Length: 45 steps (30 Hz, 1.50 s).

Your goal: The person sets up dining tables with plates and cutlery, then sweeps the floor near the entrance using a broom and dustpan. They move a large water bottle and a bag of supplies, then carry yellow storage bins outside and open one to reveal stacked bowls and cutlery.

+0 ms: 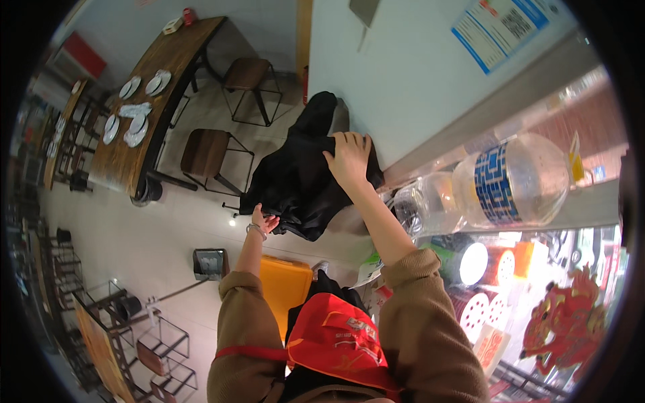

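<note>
Black cloth, perhaps a garment (pixel 302 176), lies draped over something that I cannot make out, beside the pale wall. On its upper right part rests my right hand (pixel 350 153), palm down with the fingers bent over the fabric; whether it grips the cloth is unclear. My left hand (pixel 264 221), with a bracelet at the wrist, is at the lower left edge of the cloth, fingers apart. Black folds lie close to its fingertips, and I cannot tell if it holds any. A red apron (pixel 335 337) covers my front.
Large clear plastic bottles (pixel 519 181) stand at the right by the window. Wooden stools (pixel 204 153) and a table (pixel 116 166) with wrapped dishes are at the left. Nearer me are a yellow box-like object (pixel 284 282) and a long-handled dustpan (pixel 210 264) on the floor.
</note>
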Available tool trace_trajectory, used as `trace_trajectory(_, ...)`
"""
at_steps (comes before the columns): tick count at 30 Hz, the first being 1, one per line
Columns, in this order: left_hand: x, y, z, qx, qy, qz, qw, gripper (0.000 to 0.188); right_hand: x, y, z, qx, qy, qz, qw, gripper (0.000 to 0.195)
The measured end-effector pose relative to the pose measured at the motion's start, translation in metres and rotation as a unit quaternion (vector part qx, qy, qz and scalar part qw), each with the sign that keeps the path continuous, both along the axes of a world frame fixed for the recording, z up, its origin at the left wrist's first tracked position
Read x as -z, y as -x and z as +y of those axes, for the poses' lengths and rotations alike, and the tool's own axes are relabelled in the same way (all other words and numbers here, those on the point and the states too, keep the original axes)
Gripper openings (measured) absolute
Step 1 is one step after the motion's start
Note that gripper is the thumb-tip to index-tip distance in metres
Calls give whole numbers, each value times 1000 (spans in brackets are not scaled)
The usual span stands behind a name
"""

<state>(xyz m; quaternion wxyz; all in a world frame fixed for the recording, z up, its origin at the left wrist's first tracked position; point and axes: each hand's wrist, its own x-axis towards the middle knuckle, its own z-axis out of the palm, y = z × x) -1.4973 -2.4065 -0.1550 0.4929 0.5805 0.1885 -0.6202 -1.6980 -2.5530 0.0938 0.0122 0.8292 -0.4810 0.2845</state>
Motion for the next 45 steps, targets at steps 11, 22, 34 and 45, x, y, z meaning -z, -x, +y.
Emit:
trace_trajectory(11, -32, 15, 17, -62, -9, 42, 997, 66, 10, 68, 92, -82, 1, -223, 971, 31)
trace_trajectory(22, 2, 5, 26, -96, -49, 24, 994, 81, 195, 246, 293, 265, -349, -139, 888, 27)
trace_trajectory(34, 44, 105, 129, -72, -210, 1, 975, 55, 383, 278, 299, 571, -557, -224, 560, 55)
trace_trajectory(45, 44, 276, 183, 281, -219, -13, 934, 33, 437, 293, 278, 641, -516, -283, 493, 24)
